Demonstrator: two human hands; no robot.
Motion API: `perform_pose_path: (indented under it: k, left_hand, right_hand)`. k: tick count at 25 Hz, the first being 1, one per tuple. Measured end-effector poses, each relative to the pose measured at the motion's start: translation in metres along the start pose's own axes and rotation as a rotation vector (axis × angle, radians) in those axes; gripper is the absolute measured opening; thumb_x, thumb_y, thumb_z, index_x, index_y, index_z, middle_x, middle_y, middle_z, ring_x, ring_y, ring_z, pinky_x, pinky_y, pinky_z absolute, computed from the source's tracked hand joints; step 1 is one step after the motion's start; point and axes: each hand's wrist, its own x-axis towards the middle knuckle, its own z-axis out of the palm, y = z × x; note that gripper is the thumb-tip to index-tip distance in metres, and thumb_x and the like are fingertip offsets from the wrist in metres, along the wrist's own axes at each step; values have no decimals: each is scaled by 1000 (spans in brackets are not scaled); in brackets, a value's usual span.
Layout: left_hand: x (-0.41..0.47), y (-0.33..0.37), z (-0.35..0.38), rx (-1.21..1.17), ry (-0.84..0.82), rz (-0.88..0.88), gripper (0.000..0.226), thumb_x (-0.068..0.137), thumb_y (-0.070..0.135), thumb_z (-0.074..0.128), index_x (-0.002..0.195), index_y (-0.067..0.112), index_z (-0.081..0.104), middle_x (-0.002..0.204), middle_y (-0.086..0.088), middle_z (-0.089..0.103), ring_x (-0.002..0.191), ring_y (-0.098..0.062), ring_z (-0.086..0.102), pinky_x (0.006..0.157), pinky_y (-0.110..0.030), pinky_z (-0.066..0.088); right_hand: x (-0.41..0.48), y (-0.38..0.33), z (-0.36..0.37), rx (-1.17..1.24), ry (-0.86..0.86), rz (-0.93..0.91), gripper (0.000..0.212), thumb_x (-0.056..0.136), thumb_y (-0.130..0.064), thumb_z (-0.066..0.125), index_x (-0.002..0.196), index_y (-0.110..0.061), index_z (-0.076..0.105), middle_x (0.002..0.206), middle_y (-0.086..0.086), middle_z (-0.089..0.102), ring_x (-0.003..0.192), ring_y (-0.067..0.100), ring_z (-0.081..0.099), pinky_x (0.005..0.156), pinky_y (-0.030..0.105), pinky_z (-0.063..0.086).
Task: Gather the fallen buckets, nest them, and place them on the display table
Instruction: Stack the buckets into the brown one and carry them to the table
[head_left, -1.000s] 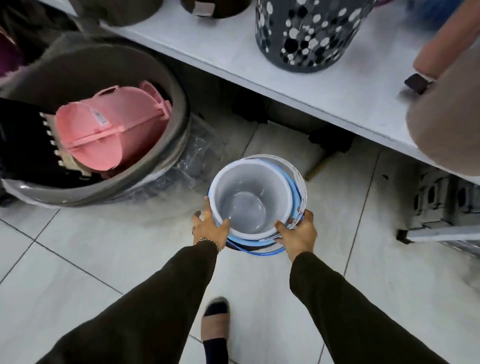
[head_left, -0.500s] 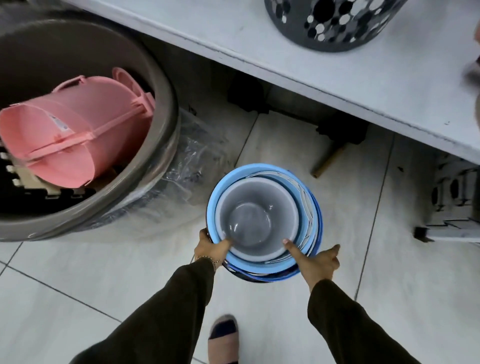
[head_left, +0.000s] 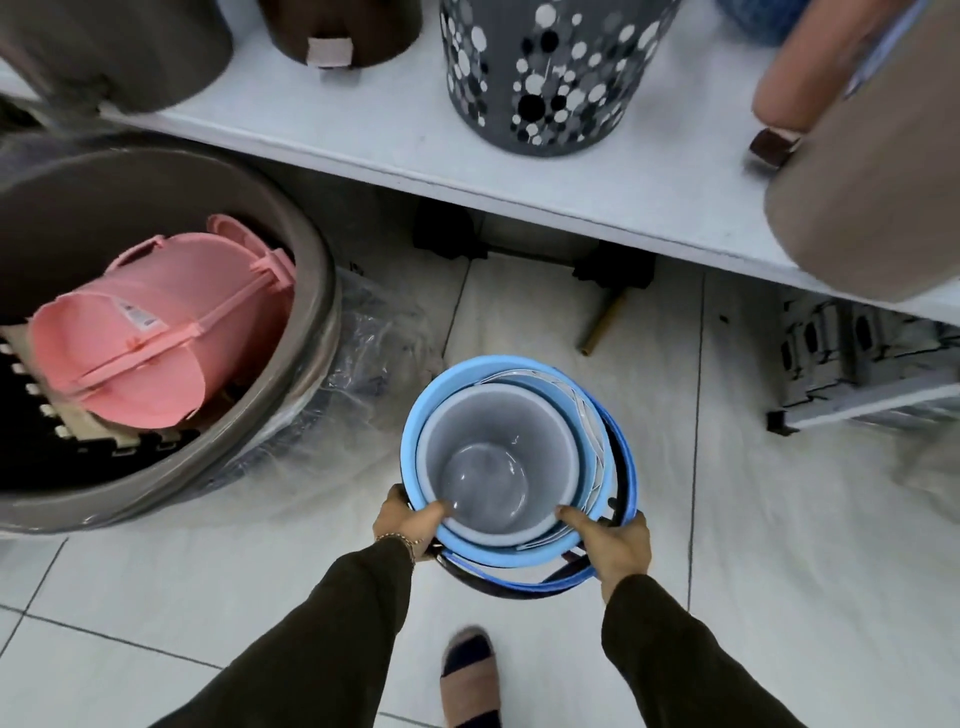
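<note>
A nested stack of buckets hangs over the tiled floor: a grey bucket sits inside a light blue one, with darker blue rims and a dark handle below. My left hand grips the near left rim, thumb inside the grey bucket. On the near right rim my right hand holds on, thumb over the edge. The white display table runs across the top of the view, beyond the stack.
A large brown tub at left holds a pink bucket lying on its side. On the table stand a grey spotted basket, brown bins and a tan bin. A folded stepladder lies at right. My foot is below.
Both hands have closed on the rims of the stack; the right hand, half open before, now grips. The view has tilted up, showing more of the table.
</note>
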Motion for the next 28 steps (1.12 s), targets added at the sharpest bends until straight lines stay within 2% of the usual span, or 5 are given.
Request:
perform_pose_path:
  k: [8, 13, 17, 22, 28]
  left_hand:
    - [-188, 31, -68, 38, -13, 324, 45, 72, 17, 79, 112, 20, 58, 103, -11, 72, 92, -35, 70, 86, -52, 60]
    - [-334, 80, -122, -95, -71, 511, 49, 64, 22, 80, 109, 22, 59, 98, -7, 73, 96, -35, 69, 91, -53, 57]
    - [-436, 125, -161, -167, -104, 677, 51, 58, 27, 75, 108, 27, 62, 99, -3, 74, 96, -29, 70, 91, -53, 57]
    - [-500, 227, -184, -193, -103, 854, 49, 58, 27, 75, 106, 24, 65, 95, 3, 74, 96, -23, 70, 91, -46, 57]
    - [-501, 410, -185, -172, -60, 977, 55, 57, 30, 71, 108, 14, 63, 99, -5, 70, 101, -30, 67, 95, -43, 54]
  right_hand:
    - [-192, -59, -81, 71, 49, -279, 92, 61, -24, 95, 138, -12, 45, 122, 7, 67, 111, 28, 65, 101, 45, 53]
    - [-338, -136, -136, 115, 81, -544, 62, 64, -22, 93, 113, -26, 54, 101, -9, 71, 97, 14, 71, 92, 40, 57]
    - [-439, -199, -172, 162, 147, -706, 79, 57, -37, 93, 125, -26, 53, 112, -11, 71, 103, 10, 69, 99, 42, 55]
    - [-494, -305, -181, 196, 204, -885, 83, 54, -44, 92, 124, -22, 53, 117, -3, 71, 108, 19, 68, 100, 45, 54]
    - [-474, -479, -130, 230, 246, -992, 79, 59, -34, 93, 124, -11, 55, 113, 0, 68, 102, 18, 64, 91, 31, 48]
